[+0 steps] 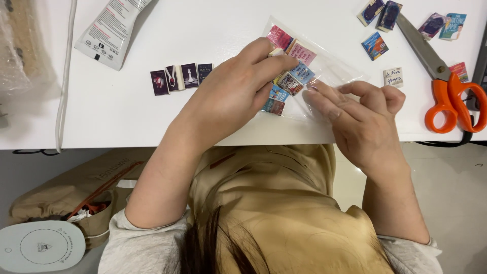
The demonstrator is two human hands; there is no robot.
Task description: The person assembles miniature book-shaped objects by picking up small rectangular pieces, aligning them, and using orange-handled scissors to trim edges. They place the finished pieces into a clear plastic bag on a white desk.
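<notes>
A person seated at the edge of a white table point(116, 111) works both hands over a clear bag point(332, 68) of tiny book covers point(291, 81). The left hand point(236, 91) lies palm down with its fingers curled over the pile, apparently pinning the covers so they do not slide; whether it pinches one cannot be told. The right hand point(362, 116) presses two extended fingertips onto the plastic beside the pile, the other fingers curled back, seemingly holding the film flat. The bag lies flat near the table's front edge, its long axis slanting from upper left toward lower right, one corner pointing away from the person; which end is open is not clear. To the left, four dark covers point(181, 77) stand in a neat row, looking sorted. More loose covers point(375, 45) are scattered at upper right beside orange-handled scissors point(446, 86), blades closed and pointing up-left. A white pouch point(111, 30) lies at the top left. Below the table, a tan bag point(76, 190) sits on the floor.
</notes>
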